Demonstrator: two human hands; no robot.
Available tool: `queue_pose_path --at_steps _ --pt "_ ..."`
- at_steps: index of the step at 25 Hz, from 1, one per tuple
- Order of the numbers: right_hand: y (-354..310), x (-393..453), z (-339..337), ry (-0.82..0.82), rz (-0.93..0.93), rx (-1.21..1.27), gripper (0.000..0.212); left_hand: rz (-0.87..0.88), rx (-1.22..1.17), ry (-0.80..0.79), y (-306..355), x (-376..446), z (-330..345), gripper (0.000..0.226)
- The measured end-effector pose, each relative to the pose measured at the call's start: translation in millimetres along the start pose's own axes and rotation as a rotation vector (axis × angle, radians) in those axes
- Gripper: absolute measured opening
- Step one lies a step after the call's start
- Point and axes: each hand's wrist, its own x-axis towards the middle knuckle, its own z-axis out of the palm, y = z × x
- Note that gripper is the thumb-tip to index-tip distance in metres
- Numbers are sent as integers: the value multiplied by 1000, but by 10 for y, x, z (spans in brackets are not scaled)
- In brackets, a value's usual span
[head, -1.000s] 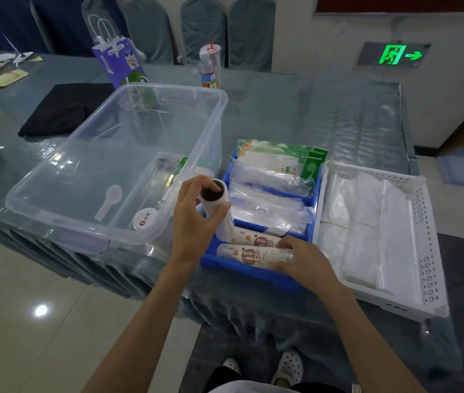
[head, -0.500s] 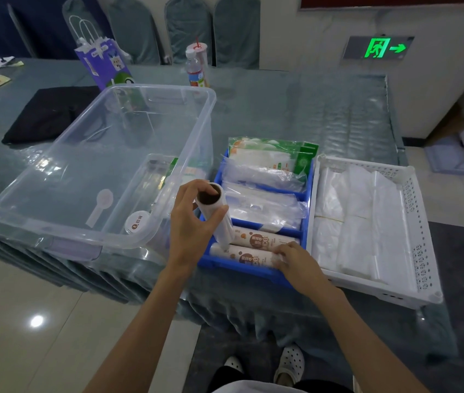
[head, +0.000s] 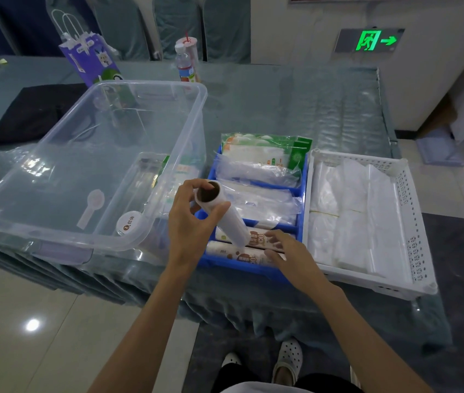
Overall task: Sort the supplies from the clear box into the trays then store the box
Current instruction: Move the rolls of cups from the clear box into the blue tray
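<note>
L hand [head: 189,222] pinches a plain white roll [head: 222,215] near its top end, thumb one side, fingers other; cardboard core faces me, roll tilted, lower end down in the nearest compartment of the blue tray [head: 249,265]. My read: held at the top so the bottom can pivot down flat w/ the others.

R hand [head: 287,252] spread, fingers relaxed, resting on two printed rolls [head: 253,245] already lying in that same compartment, just below the white roll's lower end. Prob steadying or nudging them to make room, can't confirm.

Beyond R hand: bagged supplies [head: 259,177] fill the farther blue compartments. To the right of R hand, white tray [head: 412,211] holds folded clear plastic bags [head: 350,217].

Left of L hand: clear box [head: 151,89] on desk [head: 296,109], not empty yet. I see a plastic scoop [head: 90,207], a round lid [head: 129,224], some packets near its right wall. So sorting partway; box storage not due yet.
</note>
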Motion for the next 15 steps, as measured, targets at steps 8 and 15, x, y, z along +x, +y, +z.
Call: queue_pose_path --at_steps 8,15 --pt "-93 10 -51 84 -129 79 59 -82 -245 -53 28 -153 128 50" --pt "20 77 -92 83 -157 -49 53 -151 -205 -135 -378 -175 98 47"
